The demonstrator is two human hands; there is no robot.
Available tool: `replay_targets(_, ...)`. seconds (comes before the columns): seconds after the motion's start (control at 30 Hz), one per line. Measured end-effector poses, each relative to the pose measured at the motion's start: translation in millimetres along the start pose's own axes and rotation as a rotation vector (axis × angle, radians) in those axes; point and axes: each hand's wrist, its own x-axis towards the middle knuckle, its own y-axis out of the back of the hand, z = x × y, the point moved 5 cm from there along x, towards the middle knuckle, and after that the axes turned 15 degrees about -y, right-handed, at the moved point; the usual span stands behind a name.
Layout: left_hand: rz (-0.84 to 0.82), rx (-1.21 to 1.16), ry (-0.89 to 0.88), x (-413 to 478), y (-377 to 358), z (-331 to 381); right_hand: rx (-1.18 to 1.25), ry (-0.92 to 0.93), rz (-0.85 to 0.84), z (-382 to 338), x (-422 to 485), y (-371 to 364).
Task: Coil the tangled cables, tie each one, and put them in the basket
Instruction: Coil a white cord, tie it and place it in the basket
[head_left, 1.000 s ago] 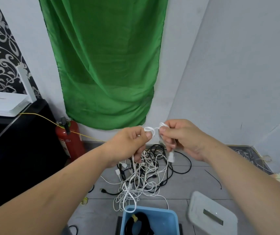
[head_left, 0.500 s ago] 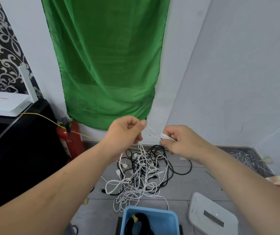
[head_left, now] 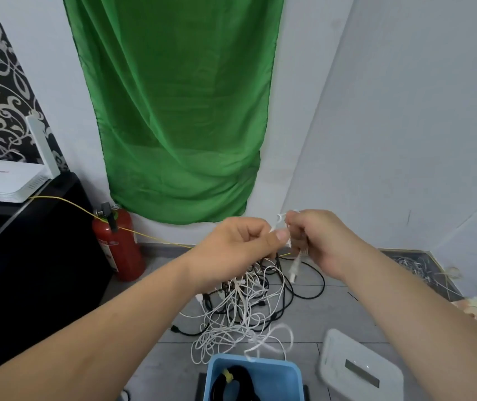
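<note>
Both hands are raised over a tangle of white and black cables on the grey floor. My left hand pinches a thin white cable between thumb and curled fingers. My right hand grips the same white cable in small loops; its white plug dangles below the fist. The rest of that cable hangs down into the tangle. A blue basket stands at the bottom edge, holding a coiled black cable with a yellow tie.
A red fire extinguisher stands against the wall, left of the tangle. A black cabinet with a white router is at the left. A white lid-like object lies right of the basket. A green cloth hangs ahead.
My hands moved apart along the white cable, then came back together. The right hand now holds another small loop, and the plug hangs below it again.
</note>
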Motion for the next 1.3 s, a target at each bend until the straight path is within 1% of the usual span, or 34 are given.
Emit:
replay_targets(0.03,0.051,0.048,-0.051,1,7,3,-0.126,0.038,0.037,1,1,0)
replay_targets(0.07,0.131,0.105,-0.078,2,17,4,-0.226,0.065,0.032,3,0,-2)
replay_targets(0.1,0.236,0.160,-0.083,2,28,2,-0.297,0.075,-0.011,6,-2,-5)
replay_targets(0.17,0.440,0.262,-0.043,3,53,-9,-0.358,0.061,-0.158,10,-7,-15)
replay_targets(0.2,0.492,0.305,0.002,3,62,-14,-0.342,0.035,-0.239,10,-12,-19)
replay_targets(0.23,0.501,0.336,0.065,3,68,-22,-0.291,0.001,-0.327,9,-16,-22)
replay_targets(0.27,0.462,0.355,0.141,2,72,-30,-0.223,-0.035,-0.417,6,-22,-26)
replay_targets(0.33,0.283,0.375,0.277,-1,65,-45,-0.106,-0.091,-0.567,1,-34,-32)
replay_targets(0.4,0.118,0.318,0.349,-4,50,-56,-0.045,-0.116,-0.644,-1,-41,-37)
replay_targets(0.43,0.083,0.259,0.364,-3,43,-58,-0.025,-0.115,-0.650,-2,-42,-39)
replay_targets(0.47,0.076,0.189,0.371,-1,39,-58,-0.006,-0.109,-0.637,-3,-40,-40)
replay_targets(0.53,0.119,0.019,0.339,3,37,-53,0.034,-0.105,-0.580,-6,-35,-39)
replay_targets(0.6,0.219,-0.146,0.254,9,41,-45,0.054,-0.122,-0.527,-6,-30,-39)
replay_targets(0.63,0.268,-0.175,0.201,11,43,-40,0.051,-0.132,-0.512,-5,-28,-39)
replay_targets(0.67,0.301,-0.165,0.139,12,45,-35,0.045,-0.140,-0.503,-3,-27,-41)
replay_targets(0.7,0.312,-0.105,0.070,12,47,-29,0.043,-0.146,-0.499,-2,-25,-43)
replay_targets(0.8,0.281,0.177,-0.117,11,51,-15,0.089,-0.166,-0.519,-4,-25,-47)
replay_targets(0.9,0.258,0.391,-0.198,12,56,-13,0.106,-0.203,-0.569,-4,-27,-51)
replay_targets(0.97,0.219,0.423,-0.173,12,55,-15,0.094,-0.216,-0.598,-3,-30,-52)
replay_targets(1.0,0.203,0.381,-0.136,12,53,-18,0.099,-0.220,-0.612,-4,-31,-53)
replay_targets(1.1,0.180,0.167,0.007,10,48,-25,0.205,-0.207,-0.631,-10,-35,-51)
replay_targets(1.2,0.154,-0.012,0.064,11,37,-30,0.397,-0.165,-0.611,-17,-36,-52)
replay_targets(1.23,0.132,-0.010,0.074,11,33,-33,0.470,-0.148,-0.600,-20,-36,-53)
replay_targets(1.3,0.082,0.091,0.106,9,25,-41,0.597,-0.109,-0.553,-23,-33,-51)
